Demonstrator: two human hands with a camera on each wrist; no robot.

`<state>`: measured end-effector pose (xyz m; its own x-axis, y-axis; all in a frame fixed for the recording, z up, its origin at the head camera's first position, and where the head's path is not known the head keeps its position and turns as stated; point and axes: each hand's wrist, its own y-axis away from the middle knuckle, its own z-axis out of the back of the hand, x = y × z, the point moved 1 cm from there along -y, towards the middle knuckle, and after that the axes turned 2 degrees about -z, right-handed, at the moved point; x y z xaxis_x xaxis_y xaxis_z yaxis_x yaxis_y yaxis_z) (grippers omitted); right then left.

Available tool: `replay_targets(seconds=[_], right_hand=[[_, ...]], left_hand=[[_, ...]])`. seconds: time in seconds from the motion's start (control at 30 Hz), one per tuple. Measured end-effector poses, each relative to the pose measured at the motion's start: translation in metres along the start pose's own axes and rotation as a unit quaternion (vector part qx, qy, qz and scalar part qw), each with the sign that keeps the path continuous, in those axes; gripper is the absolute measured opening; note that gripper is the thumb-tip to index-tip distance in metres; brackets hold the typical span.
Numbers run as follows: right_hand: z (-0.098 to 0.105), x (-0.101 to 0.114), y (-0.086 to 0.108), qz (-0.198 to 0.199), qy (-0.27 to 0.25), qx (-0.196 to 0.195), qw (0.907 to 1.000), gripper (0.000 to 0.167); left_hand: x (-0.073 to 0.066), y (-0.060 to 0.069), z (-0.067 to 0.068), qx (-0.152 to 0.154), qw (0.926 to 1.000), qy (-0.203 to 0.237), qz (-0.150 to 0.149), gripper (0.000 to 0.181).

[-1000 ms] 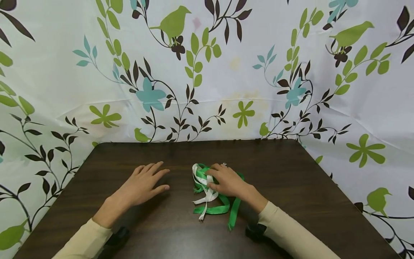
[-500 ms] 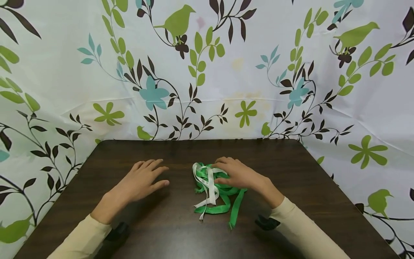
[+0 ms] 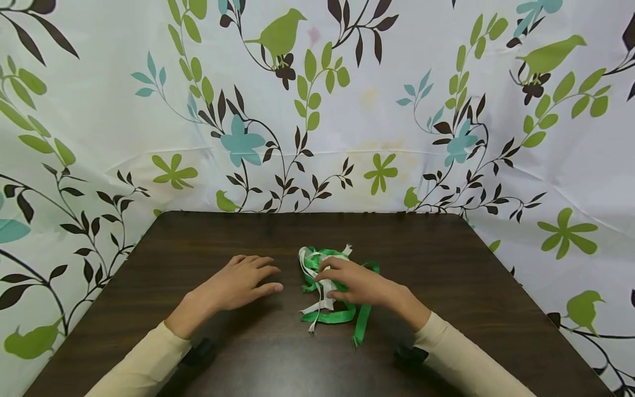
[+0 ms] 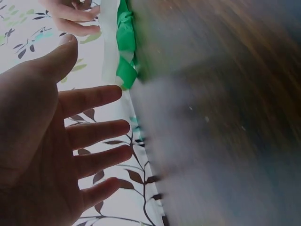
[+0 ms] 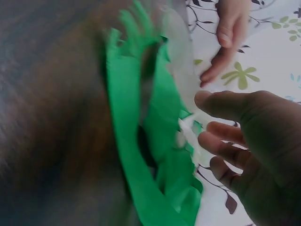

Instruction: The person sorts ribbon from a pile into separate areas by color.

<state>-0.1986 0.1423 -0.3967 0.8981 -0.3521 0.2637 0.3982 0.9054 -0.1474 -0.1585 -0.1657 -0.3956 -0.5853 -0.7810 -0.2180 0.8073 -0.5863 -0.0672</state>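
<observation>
A loose tangle of green ribbon [image 3: 337, 316] and white ribbon [image 3: 324, 295] lies on the dark table, its frayed ends trailing toward the near side. Over its right part hovers my right hand [image 3: 364, 282], fingers loosely bent. In the right wrist view a gap shows between those fingertips [image 5: 207, 139] and the green ribbon [image 5: 124, 117], with nothing gripped. My left hand [image 3: 238, 284] is held to the left of the tangle, apart from it, palm facing inward. Its fingers [image 4: 99, 134] are spread and nearly straight in the left wrist view, and they hold nothing.
The dark wood table [image 3: 223, 237] ends at a far edge against a white curtain [image 3: 317, 182] printed with leaves, flowers and birds. Dark objects sit beneath both wrists, the right one [image 3: 410, 354] partly hidden by the sleeve.
My left hand has shifted right, toward the ribbons. My right hand drew back to the right, then came left over the tangle again. The head view has turned slightly left.
</observation>
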Motion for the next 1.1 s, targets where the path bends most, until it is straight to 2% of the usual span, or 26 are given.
replay_targets(seconds=[0.2,0.4,0.53,0.67,0.8,0.93,1.1], right_hand=[[-0.013,0.003,-0.009,0.048,0.057,-0.023,0.997,0.029],[-0.02,0.004,-0.015,0.068,0.059,-0.047,0.9948,0.011],[-0.023,0.005,-0.018,0.067,0.056,-0.057,0.9946,0.006],[-0.021,0.009,-0.019,0.057,0.052,-0.065,0.9949,0.006],[-0.016,0.012,-0.023,0.07,0.036,-0.081,0.9936,0.009],[-0.012,0.015,-0.029,0.077,0.023,-0.088,0.9929,0.012],[-0.008,0.02,-0.033,0.056,0.022,-0.091,0.994,0.011]], left_hand=[[-0.003,-0.005,-0.004,0.011,0.9999,-0.007,-0.011,0.067],[-0.005,-0.004,-0.004,0.015,0.9998,-0.007,-0.011,0.066],[-0.009,-0.005,-0.005,0.019,0.9997,0.003,-0.016,0.067],[-0.015,-0.007,-0.006,0.018,0.9992,0.016,-0.033,0.066],[-0.019,-0.007,-0.005,0.011,0.9988,0.021,-0.043,0.065],[-0.02,-0.006,-0.003,0.004,0.9986,0.021,-0.048,0.063],[-0.017,-0.002,-0.004,-0.009,0.9977,0.032,-0.059,0.063]])
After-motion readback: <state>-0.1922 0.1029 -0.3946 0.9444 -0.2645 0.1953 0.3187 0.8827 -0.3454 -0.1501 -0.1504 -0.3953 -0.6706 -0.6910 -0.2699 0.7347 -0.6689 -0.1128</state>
